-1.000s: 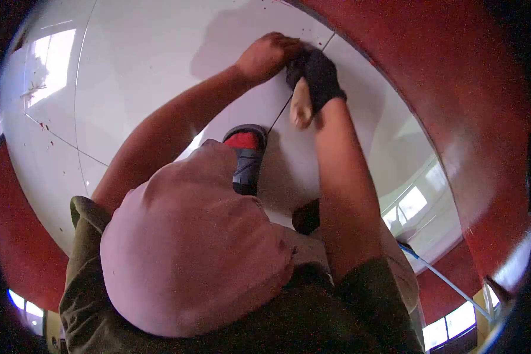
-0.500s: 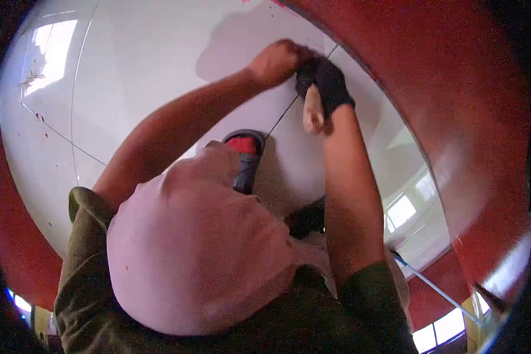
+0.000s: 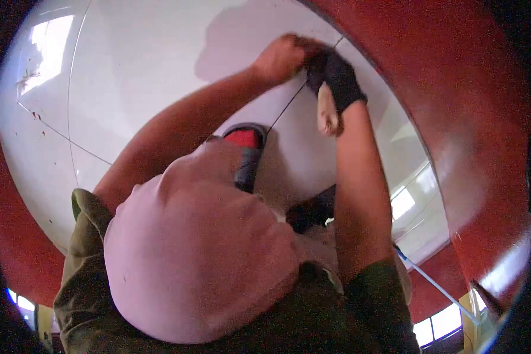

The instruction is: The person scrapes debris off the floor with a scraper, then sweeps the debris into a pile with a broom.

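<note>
My right hand (image 3: 338, 76) wears a black glove and is closed around a pale, wooden-looking handle (image 3: 327, 109). The handle's end sticks out from the fist toward the wrist. Whatever is at its other end is hidden by the glove. My bare left hand (image 3: 282, 59) is up against the front of the glove, its fingers curled in. What those fingers pinch, if anything, is too dark and blurred to make out. Both hands are low over the white tiled floor (image 3: 159, 71).
Under my arms is a dark sandal (image 3: 249, 162) with a red top. Pink cloth (image 3: 194, 253) covers the middle of the view. A dark red floor band (image 3: 454, 100) curves along the right. Small dark red flecks (image 3: 36, 116) lie at left. A thin pole (image 3: 433, 283) stands lower right.
Both hands, still together, have shifted slightly to the right in the view. The handle remains in the gloved fist.
</note>
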A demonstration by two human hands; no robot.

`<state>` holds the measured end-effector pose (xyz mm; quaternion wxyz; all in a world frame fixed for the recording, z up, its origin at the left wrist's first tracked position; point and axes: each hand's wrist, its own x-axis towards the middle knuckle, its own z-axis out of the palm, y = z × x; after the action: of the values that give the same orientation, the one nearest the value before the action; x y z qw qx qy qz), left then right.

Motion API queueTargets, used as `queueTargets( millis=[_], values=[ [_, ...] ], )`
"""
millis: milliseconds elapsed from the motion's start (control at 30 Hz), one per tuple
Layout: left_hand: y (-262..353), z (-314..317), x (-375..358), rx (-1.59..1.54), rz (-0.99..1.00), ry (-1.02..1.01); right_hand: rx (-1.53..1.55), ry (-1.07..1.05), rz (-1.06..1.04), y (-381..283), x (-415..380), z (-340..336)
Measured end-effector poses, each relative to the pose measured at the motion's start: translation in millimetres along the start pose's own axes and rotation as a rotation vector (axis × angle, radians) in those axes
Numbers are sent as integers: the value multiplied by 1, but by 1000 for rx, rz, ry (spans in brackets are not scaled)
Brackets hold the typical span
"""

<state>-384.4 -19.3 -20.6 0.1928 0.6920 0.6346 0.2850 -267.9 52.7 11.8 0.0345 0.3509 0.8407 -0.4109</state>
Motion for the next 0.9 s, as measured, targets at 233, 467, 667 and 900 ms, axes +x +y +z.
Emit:
queueTargets(
  millis=[233,467,667,900],
  values=[
    [7,-24,4,85,-16,-17,961,16,469,-26,-14,-5],
    [38,-10,-81,24,-23,-51,1267,-5,632,-49,-118,49],
    [19,-13,-41,-57,-39,3,1316,-110,699,-20,-83,38],
    [3,-10,-13,75,-38,-81,1912,-98,548,-39,-60,9]
  ],
)
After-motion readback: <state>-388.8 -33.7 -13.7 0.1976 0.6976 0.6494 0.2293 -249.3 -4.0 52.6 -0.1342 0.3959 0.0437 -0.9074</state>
